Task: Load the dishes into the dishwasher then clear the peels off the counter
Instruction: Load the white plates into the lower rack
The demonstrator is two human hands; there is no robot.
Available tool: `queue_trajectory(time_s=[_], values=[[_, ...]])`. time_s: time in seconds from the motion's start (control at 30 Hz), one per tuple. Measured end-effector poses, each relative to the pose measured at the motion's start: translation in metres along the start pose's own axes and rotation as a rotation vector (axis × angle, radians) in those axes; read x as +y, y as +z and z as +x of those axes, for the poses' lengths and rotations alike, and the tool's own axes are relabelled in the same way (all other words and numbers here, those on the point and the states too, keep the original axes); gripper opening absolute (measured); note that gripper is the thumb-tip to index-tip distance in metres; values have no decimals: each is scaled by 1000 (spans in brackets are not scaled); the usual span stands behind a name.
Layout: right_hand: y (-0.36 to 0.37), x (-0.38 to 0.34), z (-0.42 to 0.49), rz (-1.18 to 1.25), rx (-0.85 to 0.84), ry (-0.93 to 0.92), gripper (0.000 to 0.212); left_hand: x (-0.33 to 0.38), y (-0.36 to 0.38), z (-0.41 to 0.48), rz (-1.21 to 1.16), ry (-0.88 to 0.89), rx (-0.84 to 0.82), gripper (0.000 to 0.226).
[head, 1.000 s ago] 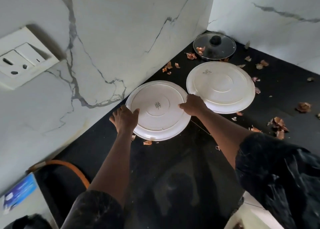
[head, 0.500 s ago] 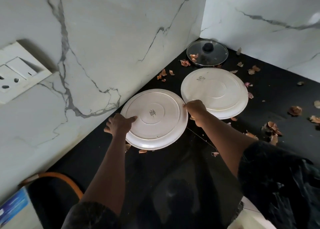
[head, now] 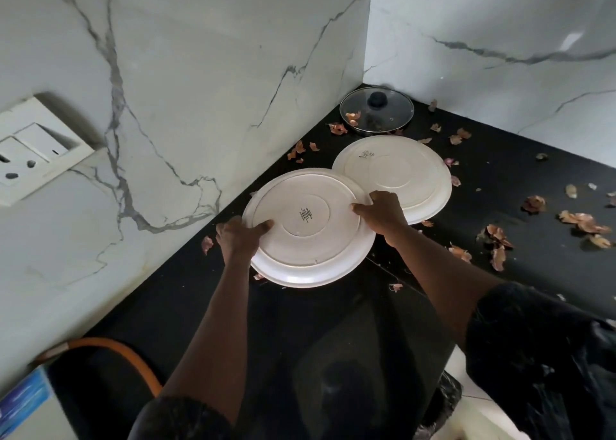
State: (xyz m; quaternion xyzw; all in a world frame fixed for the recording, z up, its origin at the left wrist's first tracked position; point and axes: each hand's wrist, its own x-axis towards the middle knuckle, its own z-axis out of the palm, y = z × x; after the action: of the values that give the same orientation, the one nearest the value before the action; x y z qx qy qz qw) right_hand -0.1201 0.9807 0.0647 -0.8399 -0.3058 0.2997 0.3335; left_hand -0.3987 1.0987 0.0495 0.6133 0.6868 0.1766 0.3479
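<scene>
A white plate (head: 308,229), upside down with its maker's mark showing, is held by both hands just above the black counter (head: 333,323). My left hand (head: 241,238) grips its left rim, thumb on top. My right hand (head: 383,213) grips its right rim. Its far edge overlaps a second upturned white plate (head: 400,173) lying on the counter behind it. A glass pan lid (head: 376,111) with a black knob sits in the corner. Brown onion peels (head: 496,239) are scattered over the counter, mostly to the right.
Marble walls close the counter on the left and at the back. A white socket plate (head: 33,152) is on the left wall. An orange hose (head: 110,356) curves at the lower left beside a blue and white box (head: 23,403). More peels (head: 301,149) lie near the wall.
Both hands have closed on the near plate's rim and raised it off the counter, so it now overlaps the far plate. The view has drawn closer.
</scene>
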Motion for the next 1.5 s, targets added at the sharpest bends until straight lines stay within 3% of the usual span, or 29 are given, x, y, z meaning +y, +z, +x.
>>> queue_trajectory(time_s=[0.13, 0.53, 0.8, 1.17, 1.37, 1.5], values=[[-29, 18, -11, -91, 34, -5, 64, 27, 20, -20, -12, 50, -54, 79], [-146, 106, -50, -74, 297, 128, 53, 114, 117, -85, -45, 243, -183, 64], [-218, 174, -94, -111, 432, 220, 45, 159, 185, -143, -16, 369, -333, 84], [-297, 275, -186, -94, 565, 383, 50, 206, 253, -261, 76, 583, -516, 70], [-325, 320, -243, -37, 646, 392, 45, 219, 283, -318, 126, 688, -567, 70], [-353, 359, -307, -7, 716, 495, 52, 226, 304, -390, 163, 771, -624, 70]])
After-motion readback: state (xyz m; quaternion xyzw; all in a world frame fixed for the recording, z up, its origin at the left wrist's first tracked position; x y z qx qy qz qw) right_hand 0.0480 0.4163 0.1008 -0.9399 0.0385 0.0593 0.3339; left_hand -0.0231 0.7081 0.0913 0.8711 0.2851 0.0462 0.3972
